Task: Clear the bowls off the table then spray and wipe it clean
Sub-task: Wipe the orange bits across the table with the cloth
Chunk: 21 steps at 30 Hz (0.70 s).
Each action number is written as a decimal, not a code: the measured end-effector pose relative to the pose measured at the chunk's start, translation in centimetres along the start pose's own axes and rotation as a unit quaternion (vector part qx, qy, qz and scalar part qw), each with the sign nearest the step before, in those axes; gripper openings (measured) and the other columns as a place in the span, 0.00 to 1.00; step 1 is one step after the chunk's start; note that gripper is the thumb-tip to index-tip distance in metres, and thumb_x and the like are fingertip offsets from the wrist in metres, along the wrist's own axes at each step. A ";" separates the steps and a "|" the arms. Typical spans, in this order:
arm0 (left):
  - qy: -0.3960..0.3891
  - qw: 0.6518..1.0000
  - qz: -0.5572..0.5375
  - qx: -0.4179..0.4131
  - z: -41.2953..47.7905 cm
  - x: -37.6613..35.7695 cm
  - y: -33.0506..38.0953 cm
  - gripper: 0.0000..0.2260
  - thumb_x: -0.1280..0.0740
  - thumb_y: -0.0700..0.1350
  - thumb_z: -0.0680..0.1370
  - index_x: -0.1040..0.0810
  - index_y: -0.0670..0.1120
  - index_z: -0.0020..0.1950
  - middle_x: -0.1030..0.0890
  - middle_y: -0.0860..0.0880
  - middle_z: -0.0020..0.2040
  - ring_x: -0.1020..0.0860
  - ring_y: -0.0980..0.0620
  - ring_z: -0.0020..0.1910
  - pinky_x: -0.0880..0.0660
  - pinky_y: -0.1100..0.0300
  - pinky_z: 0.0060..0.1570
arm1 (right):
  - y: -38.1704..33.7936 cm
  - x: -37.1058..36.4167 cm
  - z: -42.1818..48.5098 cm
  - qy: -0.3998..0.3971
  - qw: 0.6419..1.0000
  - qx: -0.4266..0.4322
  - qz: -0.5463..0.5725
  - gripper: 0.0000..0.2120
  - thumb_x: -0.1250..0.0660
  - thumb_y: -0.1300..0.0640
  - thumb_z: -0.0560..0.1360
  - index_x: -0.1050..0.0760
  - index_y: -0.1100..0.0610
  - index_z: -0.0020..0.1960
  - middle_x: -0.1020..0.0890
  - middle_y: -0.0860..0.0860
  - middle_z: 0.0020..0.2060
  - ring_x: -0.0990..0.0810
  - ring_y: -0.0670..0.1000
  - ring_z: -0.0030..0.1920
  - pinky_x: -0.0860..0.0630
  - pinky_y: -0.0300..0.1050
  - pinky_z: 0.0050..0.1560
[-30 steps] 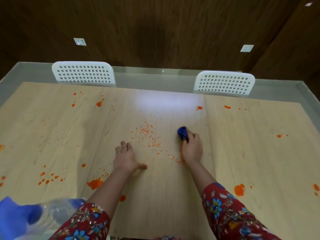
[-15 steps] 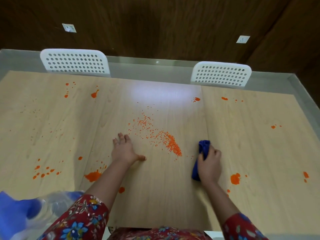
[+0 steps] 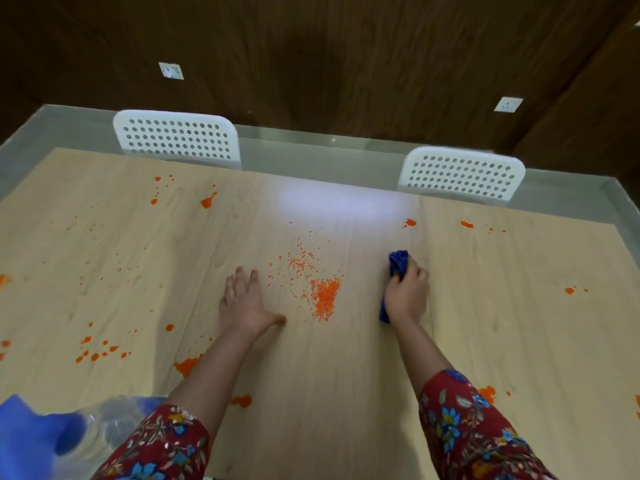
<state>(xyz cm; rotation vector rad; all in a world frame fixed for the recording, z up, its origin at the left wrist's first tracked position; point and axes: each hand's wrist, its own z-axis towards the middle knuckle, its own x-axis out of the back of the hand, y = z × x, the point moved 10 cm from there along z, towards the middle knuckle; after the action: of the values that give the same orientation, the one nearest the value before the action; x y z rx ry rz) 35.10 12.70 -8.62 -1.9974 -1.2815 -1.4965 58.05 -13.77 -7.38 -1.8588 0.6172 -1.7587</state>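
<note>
At the lower left a blurred clear spray bottle [image 3: 104,420], contents unreadable. The left hand [image 3: 242,303] lies flat on the table [image 3: 311,393], fingers spread. A heap of orange grains [image 3: 325,297] lies beside it. Further right, the right hand [image 3: 407,296] grips a bunched blue cloth [image 3: 396,266] against the tabletop.

Bottom left, a clear bottle [image 3: 104,424] with a blue top is smeared into blur and sliced off by the corner. The blue cloth [image 3: 398,263] is mostly buried under the right hand [image 3: 407,296], whose fingers [image 3: 415,273] curl round it, tips out of sight. Both white chairs [image 3: 176,138] [image 3: 460,174] show backrests only, seats hidden behind the tabletop [image 3: 329,393], which runs off three edges.
</note>
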 end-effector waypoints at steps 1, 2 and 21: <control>-0.005 1.000 -0.005 0.005 0.6 0.1 -0.1 0.55 0.26 0.64 0.66 0.59 0.50 0.79 0.61 0.49 0.79 0.60 0.47 0.78 0.53 0.50 0.75 | 0.2 -0.3 0.6 -0.001 1.000 -0.004 -0.017 0.20 0.38 0.59 0.78 0.32 0.56 0.70 0.28 0.58 0.62 0.26 0.59 0.58 0.26 0.52 0.52; -0.010 1.000 -0.013 0.011 1.2 0.3 -0.3 0.56 0.25 0.64 0.65 0.59 0.50 0.79 0.62 0.49 0.79 0.60 0.47 0.78 0.53 0.49 0.75 | -0.3 -0.8 1.0 -0.008 0.999 0.001 -0.038 0.21 0.38 0.59 0.78 0.32 0.56 0.70 0.29 0.58 0.62 0.27 0.60 0.58 0.26 0.53 0.51; -0.050 0.998 -0.048 0.008 4.1 -0.8 -0.8 0.60 0.21 0.60 0.60 0.58 0.54 0.79 0.62 0.50 0.79 0.60 0.45 0.78 0.52 0.47 0.76 | -17.3 -14.5 5.9 -0.180 0.939 0.280 -0.088 0.22 0.41 0.59 0.78 0.33 0.49 0.71 0.27 0.49 0.67 0.29 0.58 0.58 0.28 0.52 0.56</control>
<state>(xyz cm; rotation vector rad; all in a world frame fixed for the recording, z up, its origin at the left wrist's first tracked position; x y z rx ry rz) 36.81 15.65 -11.16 -2.0517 -1.4441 -1.4393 62.77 9.08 -7.65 -1.7800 -0.1853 -1.4345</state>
